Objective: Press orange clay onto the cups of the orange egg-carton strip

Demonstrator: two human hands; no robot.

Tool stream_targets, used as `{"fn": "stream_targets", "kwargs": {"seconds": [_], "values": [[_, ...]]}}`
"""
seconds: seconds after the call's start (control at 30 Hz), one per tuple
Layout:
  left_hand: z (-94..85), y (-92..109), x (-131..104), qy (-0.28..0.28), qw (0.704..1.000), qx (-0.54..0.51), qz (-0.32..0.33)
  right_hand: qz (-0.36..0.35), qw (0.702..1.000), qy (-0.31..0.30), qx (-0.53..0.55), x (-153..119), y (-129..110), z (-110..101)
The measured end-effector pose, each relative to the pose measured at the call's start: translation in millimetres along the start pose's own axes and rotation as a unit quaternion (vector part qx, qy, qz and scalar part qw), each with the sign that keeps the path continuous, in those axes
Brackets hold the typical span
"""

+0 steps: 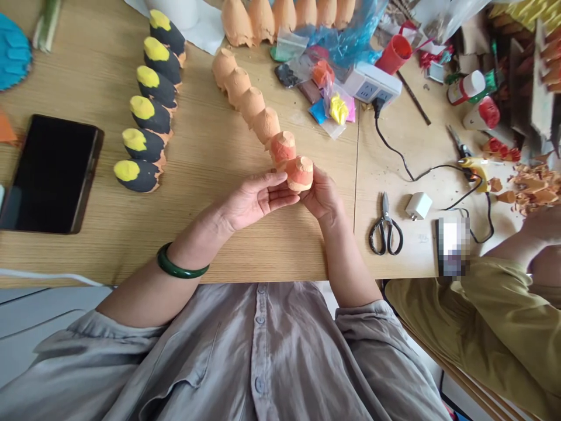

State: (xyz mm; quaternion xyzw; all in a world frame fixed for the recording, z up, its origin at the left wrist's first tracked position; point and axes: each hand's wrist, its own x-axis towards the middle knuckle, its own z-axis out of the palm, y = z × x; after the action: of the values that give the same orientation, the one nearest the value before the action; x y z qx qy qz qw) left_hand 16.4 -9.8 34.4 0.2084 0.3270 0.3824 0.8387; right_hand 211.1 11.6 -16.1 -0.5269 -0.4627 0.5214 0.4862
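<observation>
Bare tabletop [201,128] opens between the black-and-yellow cups [151,117] and the orange strip [252,105], with scissors [385,228] obstructing the right.

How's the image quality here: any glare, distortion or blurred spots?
Head view: wide-angle stretching toward the edges, soft shadows; a pale sheen on the wooden table; a mosaic covers the phone; the scissors look fairly sharp.
</observation>
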Motion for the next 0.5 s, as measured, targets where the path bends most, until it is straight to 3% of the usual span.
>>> {"fn": "stream_targets", "kwargs": {"seconds": [0.1, 0.2, 0.33, 0.5], "values": [[-4.0, -2.3, 4.1, 0.003, 1.0, -0.015, 0.025, 0.019, 0.995, 0.078, 0.055, -9.0, -16.6, -4.9], [-5.8, -4.5, 6.9, 0.018, 0.999, -0.013, 0.042, -0.094, 0.979, 0.178, 0.009, -28.1, -43.7, -8.9], [-1.1, -5.7, 4.7, 0.02, 0.998, -0.036, 0.037, -0.195, 0.964, 0.146, -0.107, -66.5, -68.7, 1.3], [4.8, -5.6, 1.0, 0.005, 0.998, -0.048, 0.029, -0.231, 0.945, 0.138, -0.189, -89.9, -62.0, 16.9]]}}
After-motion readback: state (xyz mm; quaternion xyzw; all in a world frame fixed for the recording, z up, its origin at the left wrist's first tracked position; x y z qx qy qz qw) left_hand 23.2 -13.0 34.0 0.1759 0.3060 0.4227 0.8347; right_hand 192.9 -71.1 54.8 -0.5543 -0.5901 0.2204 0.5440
